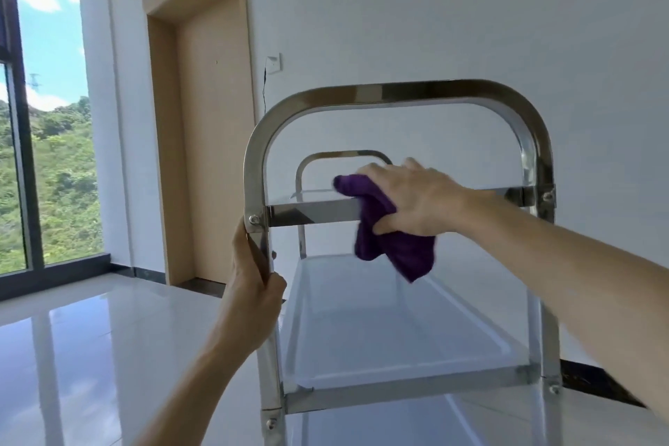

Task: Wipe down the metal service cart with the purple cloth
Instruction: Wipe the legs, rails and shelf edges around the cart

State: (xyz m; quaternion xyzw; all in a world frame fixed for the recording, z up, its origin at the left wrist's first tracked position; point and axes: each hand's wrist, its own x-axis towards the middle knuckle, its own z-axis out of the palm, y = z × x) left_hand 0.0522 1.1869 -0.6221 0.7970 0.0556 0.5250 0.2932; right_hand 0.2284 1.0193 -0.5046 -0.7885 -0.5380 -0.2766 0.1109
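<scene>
The metal service cart (398, 90) stands right in front of me, with an arched steel handle at the near end and a smaller one at the far end. My right hand (412, 197) grips the purple cloth (394, 250) and presses it over the near edge of the top shelf; part of the cloth hangs below the rail. My left hand (253, 286) is wrapped around the cart's near left upright, just under the shelf bolt. A middle shelf (362, 329) shows below, bare and shiny.
A white wall runs behind the cart, with a wall switch (273, 63) and a thin cable. A beige door (213, 163) stands at the left, then a tall window (47, 138). The floor (90, 337) is glossy white tile.
</scene>
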